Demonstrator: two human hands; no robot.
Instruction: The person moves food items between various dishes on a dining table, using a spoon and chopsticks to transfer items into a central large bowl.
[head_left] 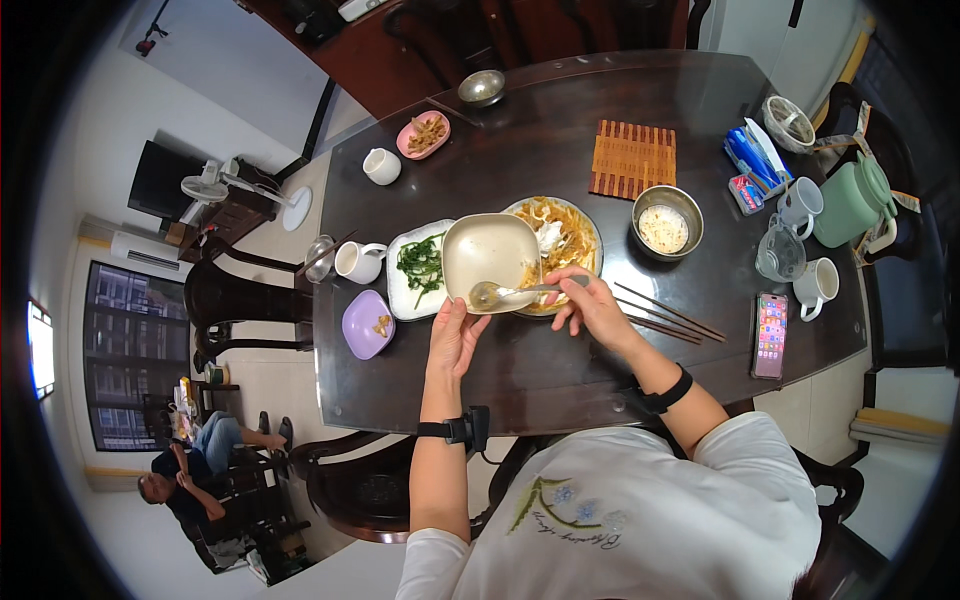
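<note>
My left hand grips the near edge of a cream square dish, thumb on the rim. The dish is raised and tilted, its inside almost bare. In my right hand a metal spoon is pinched by the handle, its bowl over the dish's near part. Behind the dish, partly covered by it, lies a round plate of orange-brown shredded food with a white lump on top. To the left stands a white plate holding cooked green leaves.
Chopsticks and a metal bowl of rice lie right, beyond them a phone, mugs and a green jug. Left are a purple dish, a white mug and a pink dish. A person sits far left.
</note>
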